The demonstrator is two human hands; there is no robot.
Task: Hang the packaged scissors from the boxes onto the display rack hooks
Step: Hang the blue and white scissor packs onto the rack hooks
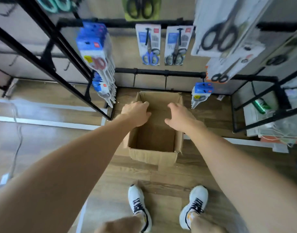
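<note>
Both arms are stretched down over an open cardboard box (154, 137) sitting on the wood floor (203, 167) right at the foot of the black display rack (161, 72). Left hand (136, 113) has fingers curled, looks like over the box's left edge; right hand (180, 117) hovers spread open, holding nothing. Box looks bare inside. Packaged scissors (149, 45) already hang on the hooks above.

Wood-plank floor (48, 145), beige wall (126, 52), grey cable (16, 148) trailing at left.
</note>
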